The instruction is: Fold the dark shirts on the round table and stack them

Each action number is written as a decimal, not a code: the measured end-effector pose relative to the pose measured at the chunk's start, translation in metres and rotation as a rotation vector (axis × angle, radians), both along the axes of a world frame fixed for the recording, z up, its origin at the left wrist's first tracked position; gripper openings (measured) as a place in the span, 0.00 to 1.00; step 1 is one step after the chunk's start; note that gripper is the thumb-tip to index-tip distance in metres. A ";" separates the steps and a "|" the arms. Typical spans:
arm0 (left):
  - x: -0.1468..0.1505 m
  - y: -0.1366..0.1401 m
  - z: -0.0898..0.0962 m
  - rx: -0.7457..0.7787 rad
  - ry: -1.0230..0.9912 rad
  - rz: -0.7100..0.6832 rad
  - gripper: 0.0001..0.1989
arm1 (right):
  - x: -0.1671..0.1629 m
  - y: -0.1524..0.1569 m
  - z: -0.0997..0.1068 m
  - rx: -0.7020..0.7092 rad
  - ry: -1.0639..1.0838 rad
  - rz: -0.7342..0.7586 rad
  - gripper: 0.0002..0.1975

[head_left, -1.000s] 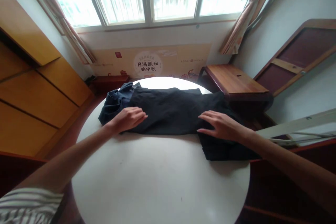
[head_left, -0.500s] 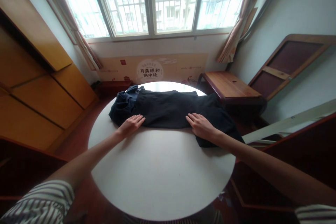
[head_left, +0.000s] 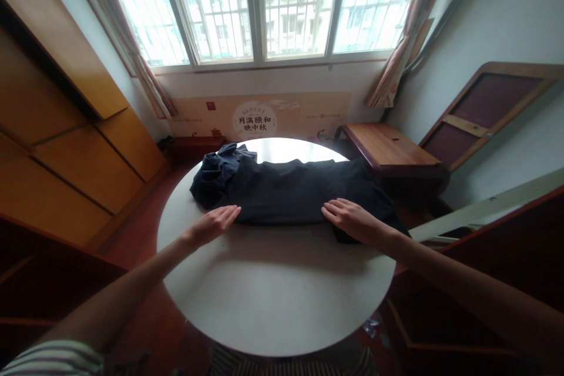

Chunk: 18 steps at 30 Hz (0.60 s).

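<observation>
Shifted since half a second ago: near edge of dark cloth garment (head_left: pixel 286 191), now closer to the near rim of round white table (head_left: pixel 282 305); less of the lower fold shows at right; hands slightly farther apart.

Garment: laid crosswise on the table's far half, bunched navy end (head_left: pixel 214 176) at left, flatter black-navy span at centre and right; type cannot be told.

Left hand (head_left: pixel 215 220): fingers together, lightly bent, tips touching the near edge beside the bunched end; thumb hidden.

Right hand (head_left: pixel 346 217): fingers close together, lightly bent, over the near edge toward the right; thumb hidden. Whether either hand pinches the cloth cannot be told.

Beyond: wooden low table (head_left: pixel 388 144), far right; printed banner (head_left: pixel 255 117) below barred window (head_left: pixel 299 12); yellow-brown cabinet (head_left: pixel 92 170), left.
</observation>
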State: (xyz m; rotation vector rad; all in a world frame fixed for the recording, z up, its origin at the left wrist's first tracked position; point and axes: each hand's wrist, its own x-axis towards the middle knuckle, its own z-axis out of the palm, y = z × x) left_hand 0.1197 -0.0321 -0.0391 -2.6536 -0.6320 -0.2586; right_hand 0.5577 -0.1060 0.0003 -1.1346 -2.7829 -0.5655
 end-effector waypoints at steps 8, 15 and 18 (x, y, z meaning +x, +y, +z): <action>-0.029 -0.074 -0.008 -0.046 -0.099 -0.028 0.22 | 0.009 -0.073 -0.029 0.104 0.132 0.102 0.22; -0.033 -0.087 0.015 -0.174 -0.368 -0.035 0.19 | 0.024 -0.078 0.017 0.013 0.347 0.111 0.27; -0.039 -0.100 0.066 -0.249 -0.547 0.007 0.15 | 0.032 -0.087 0.067 -0.113 0.493 0.115 0.23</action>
